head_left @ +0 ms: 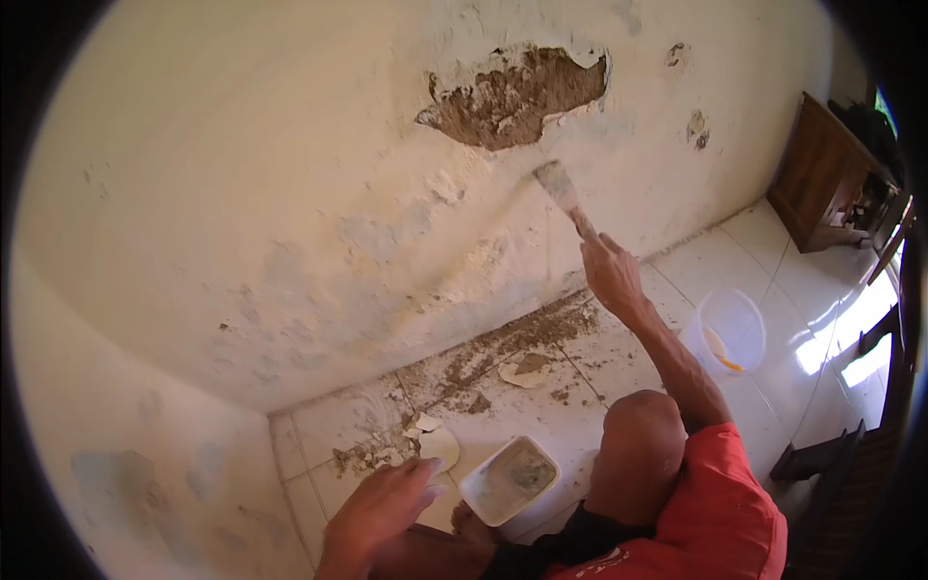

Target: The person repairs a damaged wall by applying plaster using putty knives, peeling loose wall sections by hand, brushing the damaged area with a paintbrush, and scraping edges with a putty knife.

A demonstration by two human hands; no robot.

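Observation:
My right hand point(612, 275) is closed round the handle of a putty knife point(558, 186), held out toward the wall point(319, 184). Its wide, stained blade is just below a large hole point(522, 97) where plaster has come away and rough brown material shows; whether the blade touches the wall I cannot tell. Low over my bent leg, my left hand point(382, 507) holds nothing, its fingers stretched out. Beside it on the floor stands a white rectangular tub point(510, 480) with greyish residue inside. A pale flat plaster piece point(440, 447) lies near my left fingertips.
Crumbled debris point(483, 358) lines the foot of the wall, with another plaster chip point(525, 371) on the tiled floor point(619, 362). At right stand a translucent bucket point(730, 324) containing something yellow, a wooden cabinet point(826, 179) and dark wooden furniture point(822, 459).

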